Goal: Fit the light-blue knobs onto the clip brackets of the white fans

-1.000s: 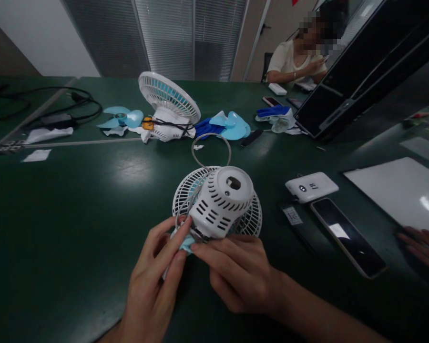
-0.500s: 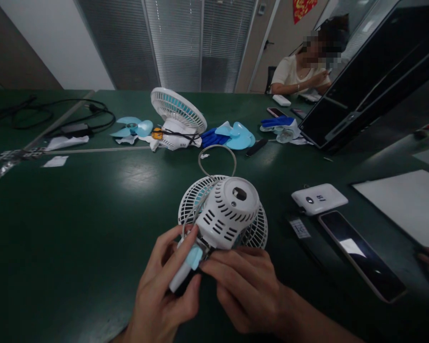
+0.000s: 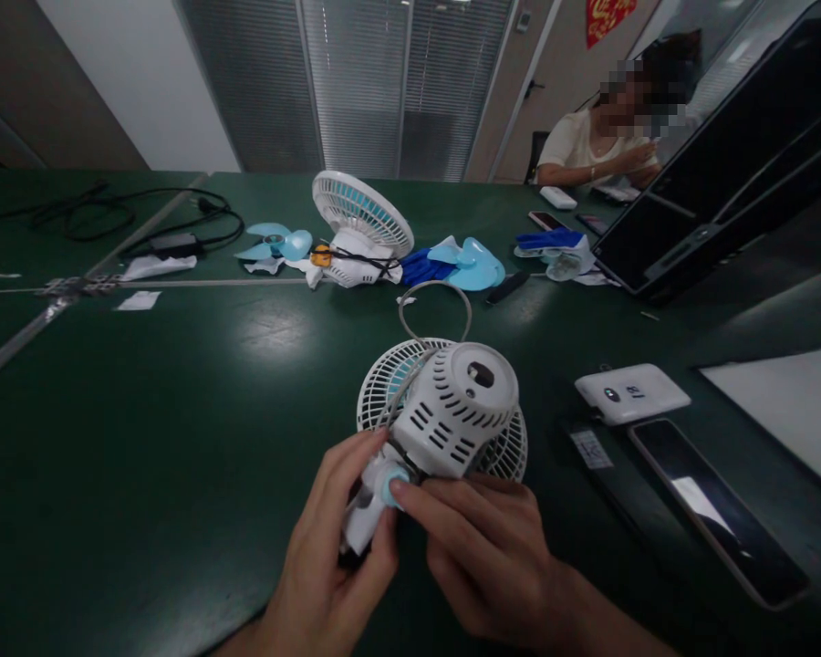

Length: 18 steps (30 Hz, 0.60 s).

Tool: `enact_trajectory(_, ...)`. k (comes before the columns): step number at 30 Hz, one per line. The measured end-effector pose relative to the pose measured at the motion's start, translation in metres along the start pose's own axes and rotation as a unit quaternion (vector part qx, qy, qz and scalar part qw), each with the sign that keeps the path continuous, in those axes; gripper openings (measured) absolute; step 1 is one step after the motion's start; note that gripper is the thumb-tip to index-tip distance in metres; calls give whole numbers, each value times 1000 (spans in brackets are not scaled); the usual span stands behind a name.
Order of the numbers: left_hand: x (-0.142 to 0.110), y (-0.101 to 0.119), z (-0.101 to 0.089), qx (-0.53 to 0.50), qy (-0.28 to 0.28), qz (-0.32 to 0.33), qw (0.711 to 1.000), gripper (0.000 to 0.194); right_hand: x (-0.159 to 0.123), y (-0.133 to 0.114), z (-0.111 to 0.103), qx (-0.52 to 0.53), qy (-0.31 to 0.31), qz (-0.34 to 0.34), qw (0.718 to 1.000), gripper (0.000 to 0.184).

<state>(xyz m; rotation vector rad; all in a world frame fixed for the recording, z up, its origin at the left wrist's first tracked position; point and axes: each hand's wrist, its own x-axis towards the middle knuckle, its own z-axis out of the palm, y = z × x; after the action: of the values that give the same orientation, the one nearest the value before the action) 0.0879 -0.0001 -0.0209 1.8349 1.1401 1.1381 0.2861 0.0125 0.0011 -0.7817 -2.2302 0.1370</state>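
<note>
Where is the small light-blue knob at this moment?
In the head view, the knob is below centre, slightly left, beside the nearer fan, between the left hand and the right hand, which touches it.

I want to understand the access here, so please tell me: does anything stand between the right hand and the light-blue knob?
Nothing visible does: the right hand appears to touch the light-blue knob with a fingertip. The left hand holds the white part beside it, from the other side.
</note>
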Motion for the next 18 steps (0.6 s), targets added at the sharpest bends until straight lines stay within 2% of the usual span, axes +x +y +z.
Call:
enact_trajectory(8, -5, 1, 5, -71, 74, -100, 990, 50, -3, -2, 6, -41, 36, 18, 998, 33)
enact_trajectory(12, -8, 0, 4, -145, 67, -161, 974, 38, -2, -1, 6, -28, 44, 17, 998, 25)
enact_trajectory(18, -5, -1, -1, -181, 60, -177, 966, 34, -1, 3, -1, -21, 1, -21, 1000, 29)
